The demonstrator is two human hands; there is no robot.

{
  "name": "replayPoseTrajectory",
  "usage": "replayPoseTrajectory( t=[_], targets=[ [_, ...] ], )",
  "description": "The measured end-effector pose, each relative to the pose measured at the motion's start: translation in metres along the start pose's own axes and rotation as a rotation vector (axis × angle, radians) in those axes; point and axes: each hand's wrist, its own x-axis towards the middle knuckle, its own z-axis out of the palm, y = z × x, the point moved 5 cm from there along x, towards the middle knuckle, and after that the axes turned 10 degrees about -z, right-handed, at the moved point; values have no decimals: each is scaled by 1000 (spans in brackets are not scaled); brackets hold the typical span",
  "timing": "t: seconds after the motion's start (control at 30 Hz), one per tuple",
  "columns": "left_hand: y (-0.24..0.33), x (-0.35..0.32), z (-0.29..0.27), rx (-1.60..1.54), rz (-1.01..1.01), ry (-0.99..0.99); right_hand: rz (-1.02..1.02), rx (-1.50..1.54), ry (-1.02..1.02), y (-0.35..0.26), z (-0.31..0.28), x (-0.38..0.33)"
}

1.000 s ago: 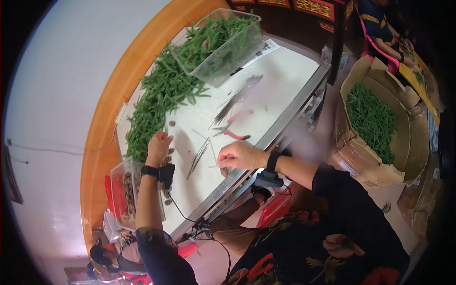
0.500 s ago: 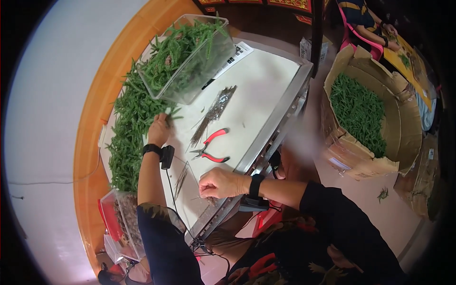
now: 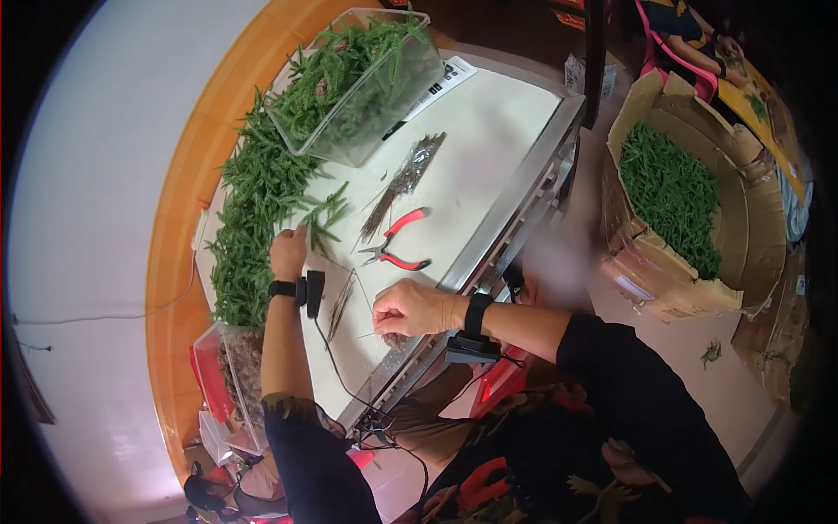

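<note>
At the edge of the green pile, my left hand (image 3: 288,255) is closed on a green sprig (image 3: 326,213) of artificial-looking foliage. My right hand (image 3: 410,309) is pinched near the table's front edge, with a thin wire (image 3: 363,336) sticking out from its fingertips. Just under those fingers is a small brown lump (image 3: 394,341), mostly hidden. Pliers with red handles (image 3: 407,261) lie spread between and beyond my hands. Behind them is a clear plastic bag of thin brown stems or wires (image 3: 414,170). A loose bundle of thin wires (image 3: 341,309) lies between my wrists.
A clear bin of greenery (image 3: 349,157) tips over the pile (image 3: 240,227) along the left. Another clear bin (image 3: 209,349) holds brown pieces, lower left. On the right floor stands a cardboard box (image 3: 646,293) of green sprigs. A person's hands (image 3: 733,74) work at a yellow table.
My left hand has drawn a sprig out of the pile toward me. My right hand stays pinched in about the same place. The whole view has shifted slightly.
</note>
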Motion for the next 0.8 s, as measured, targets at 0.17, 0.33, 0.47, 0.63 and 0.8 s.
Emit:
replayPoseTrajectory(
  t=[0.17,0.33,0.47,0.63,0.8],
  targets=[
    [31,-26,0,40,108,15,26,18,7,-10,10,-2],
    [20,-29,-23,-234,123,233,6,12,-11,-19,23,3],
    [23,-63,-69,-774,226,253,-3,19,18,-28,26,5],
    [-18,-149,-124,-1220,148,140,-58,-78,2,-35,51,12],
    [-130,-223,-147,-1434,-194,68,132,136,-25,-37,121,24]
  ],
)
